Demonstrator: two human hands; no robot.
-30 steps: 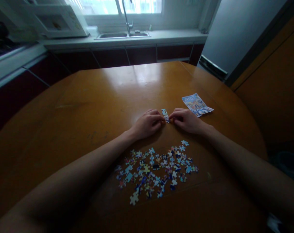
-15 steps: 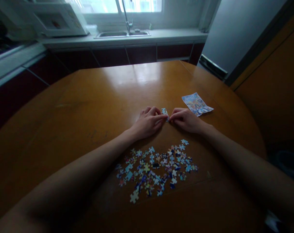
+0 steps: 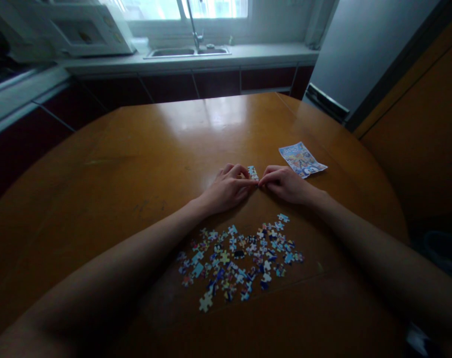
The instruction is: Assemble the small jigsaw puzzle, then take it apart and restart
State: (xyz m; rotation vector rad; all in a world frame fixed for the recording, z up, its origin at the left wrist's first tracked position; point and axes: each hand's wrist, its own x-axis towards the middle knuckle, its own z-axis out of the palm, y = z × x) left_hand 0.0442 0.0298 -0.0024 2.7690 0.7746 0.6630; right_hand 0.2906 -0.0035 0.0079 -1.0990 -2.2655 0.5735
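Note:
A short strip of joined puzzle pieces (image 3: 252, 172) lies on the wooden table between my two hands. My left hand (image 3: 231, 186) rests at its left side, fingers curled, with the index finger stretched to the strip's near end. My right hand (image 3: 281, 183) is closed in a pinch at that same end, its fingertips almost meeting the left index finger. The piece at the fingertips is mostly covered. Nearer to me lies a loose spread of many-coloured puzzle pieces (image 3: 240, 254), light blue, yellow, white and dark ones mixed.
A creased printed picture sheet (image 3: 302, 159) lies beyond my right hand. The round-ended wooden table (image 3: 144, 144) fills most of the view. Behind it stand a counter with a sink (image 3: 174, 52), a white microwave (image 3: 88, 32) and a fridge (image 3: 367, 49).
Both hands stay at the strip's near end, with only slight finger movement. The end piece shows less between the fingertips now. The loose pieces and sheet lie as before.

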